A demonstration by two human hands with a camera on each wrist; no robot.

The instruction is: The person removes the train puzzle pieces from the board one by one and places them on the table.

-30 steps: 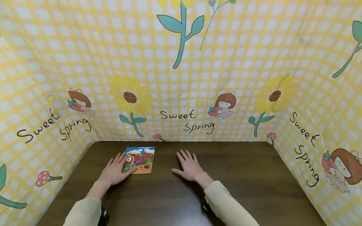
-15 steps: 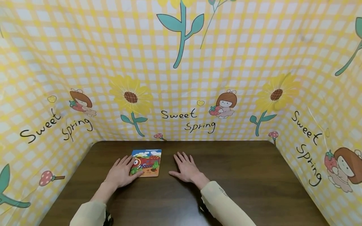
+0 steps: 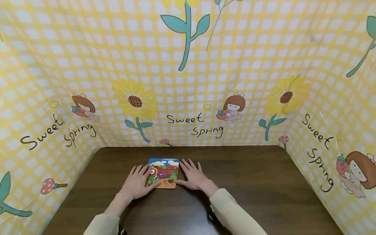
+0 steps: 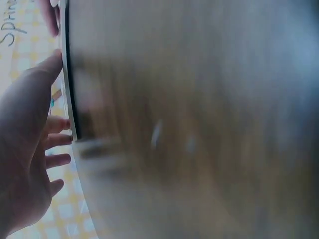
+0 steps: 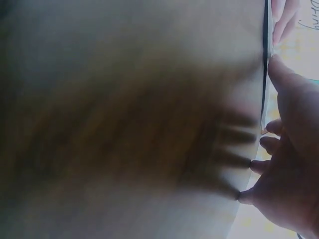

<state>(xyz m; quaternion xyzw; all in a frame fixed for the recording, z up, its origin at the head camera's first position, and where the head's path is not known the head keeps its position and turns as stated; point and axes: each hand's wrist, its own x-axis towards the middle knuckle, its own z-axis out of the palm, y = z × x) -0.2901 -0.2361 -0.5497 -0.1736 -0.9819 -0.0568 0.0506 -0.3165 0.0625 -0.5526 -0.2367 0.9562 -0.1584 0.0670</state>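
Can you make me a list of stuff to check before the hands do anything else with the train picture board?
1. Train picture board lies flat on the brown table, picture side up: ok.
2. Left hand rests on the board's left edge, fingers straight: ok.
3. Right hand lies flat beside the board's right edge; whether it touches: cannot tell.
4. Board away from the table's edges: ok.
5. Any loose pieces in the board: cannot tell, too small.
6. Wrist views sharp enough to check fingers: not ok, blurred.
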